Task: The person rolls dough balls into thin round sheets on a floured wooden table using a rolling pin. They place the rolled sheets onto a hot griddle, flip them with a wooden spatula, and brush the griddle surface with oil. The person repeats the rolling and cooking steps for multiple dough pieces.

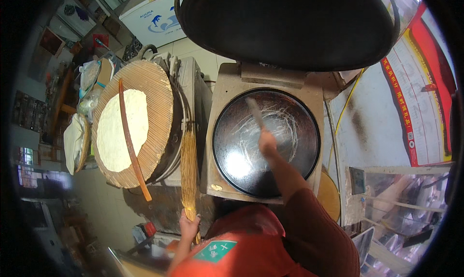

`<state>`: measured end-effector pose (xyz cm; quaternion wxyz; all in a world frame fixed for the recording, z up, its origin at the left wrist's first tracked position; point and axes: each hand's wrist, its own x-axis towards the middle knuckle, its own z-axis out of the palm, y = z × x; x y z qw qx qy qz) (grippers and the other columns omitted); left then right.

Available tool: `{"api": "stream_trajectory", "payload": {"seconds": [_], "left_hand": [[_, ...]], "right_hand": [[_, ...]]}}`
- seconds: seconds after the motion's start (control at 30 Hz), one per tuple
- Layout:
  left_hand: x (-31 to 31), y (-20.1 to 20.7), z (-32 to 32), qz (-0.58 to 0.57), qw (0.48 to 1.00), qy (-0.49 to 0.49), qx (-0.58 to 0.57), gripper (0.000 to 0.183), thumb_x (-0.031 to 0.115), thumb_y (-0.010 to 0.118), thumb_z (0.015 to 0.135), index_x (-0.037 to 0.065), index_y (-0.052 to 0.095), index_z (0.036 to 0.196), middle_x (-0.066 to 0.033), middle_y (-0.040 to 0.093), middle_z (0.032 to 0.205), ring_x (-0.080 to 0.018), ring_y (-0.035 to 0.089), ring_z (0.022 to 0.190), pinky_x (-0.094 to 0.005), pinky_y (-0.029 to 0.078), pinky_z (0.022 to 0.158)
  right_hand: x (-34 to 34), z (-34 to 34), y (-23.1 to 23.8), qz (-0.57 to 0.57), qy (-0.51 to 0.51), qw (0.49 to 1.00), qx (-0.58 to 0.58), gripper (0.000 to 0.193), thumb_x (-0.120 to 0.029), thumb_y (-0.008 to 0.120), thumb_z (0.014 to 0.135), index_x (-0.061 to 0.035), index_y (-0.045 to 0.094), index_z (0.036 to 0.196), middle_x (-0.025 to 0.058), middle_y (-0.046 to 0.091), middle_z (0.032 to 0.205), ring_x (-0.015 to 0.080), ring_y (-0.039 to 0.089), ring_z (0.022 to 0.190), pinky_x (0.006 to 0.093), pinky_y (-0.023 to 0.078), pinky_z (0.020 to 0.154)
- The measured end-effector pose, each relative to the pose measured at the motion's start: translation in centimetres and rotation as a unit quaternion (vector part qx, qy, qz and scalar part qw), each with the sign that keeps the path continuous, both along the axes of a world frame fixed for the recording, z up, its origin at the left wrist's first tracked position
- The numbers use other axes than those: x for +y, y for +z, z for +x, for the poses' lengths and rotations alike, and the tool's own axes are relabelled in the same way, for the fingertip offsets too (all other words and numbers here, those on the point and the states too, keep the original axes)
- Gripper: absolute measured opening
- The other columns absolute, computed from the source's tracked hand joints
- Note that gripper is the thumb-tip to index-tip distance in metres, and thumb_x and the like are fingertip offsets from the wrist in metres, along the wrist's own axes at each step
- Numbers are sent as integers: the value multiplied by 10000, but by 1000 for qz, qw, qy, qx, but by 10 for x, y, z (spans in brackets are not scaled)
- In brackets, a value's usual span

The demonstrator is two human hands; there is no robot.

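over the dark round griddle [302, 149], right of a long straw broom [189, 161] that the left hand [190, 224] is gripping by its near end, a flat scraper [255, 112] is pointing forward and leftward from the nearer right hand [268, 142], which is clasping its base.

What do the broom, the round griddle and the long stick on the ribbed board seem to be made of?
Broom: apparently dull straw or similar plant stalks; thin strands show.
Griddle: probably dark metal, shiny, with a bright reflected glare.
Stick: likely smooth wood, given its reddish-brown colour.
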<state>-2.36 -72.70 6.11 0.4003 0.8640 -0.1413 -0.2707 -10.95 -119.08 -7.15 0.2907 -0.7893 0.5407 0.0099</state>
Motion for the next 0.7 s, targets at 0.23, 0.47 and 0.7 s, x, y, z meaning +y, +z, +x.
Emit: {"api": "stream_trajectory", "payload": {"seconds": [0.23, 0.47, 0.7], "left_hand": [[-3, -4, -6, 5, 1000, 1, -29, 417, 84, 752, 788, -17, 575, 1152, -134, 688, 908, -232, 659, 794, -377, 528, 738], [-12, 3, -24, 21, 999, 32, 32, 392, 82, 740, 796, -3, 574, 1140, -89, 662, 869, -180, 620, 752, -350, 516, 696], [-13, 6, -29, 31, 999, -5, 23, 332, 100, 742, 813, 14, 584, 1092, -114, 661, 823, -184, 634, 723, -355, 513, 663]], "right_hand": [[47, -121, 50, 40, 516, 850, 99, 450, -130, 457, 1003, -51, 417, 1444, 241, 653, 1167, 408, 692, 961, 499, 570, 851], [-49, -30, 34, -78, 250, 965, 6, 376, -181, 373, 1045, -63, 502, 1378, 189, 691, 1051, 394, 688, 938, 527, 548, 801], [13, -69, 35, 114, 414, 902, 34, 408, -303, 353, 1078, -51, 574, 1310, 242, 680, 1077, 375, 680, 994, 493, 549, 849]]}}
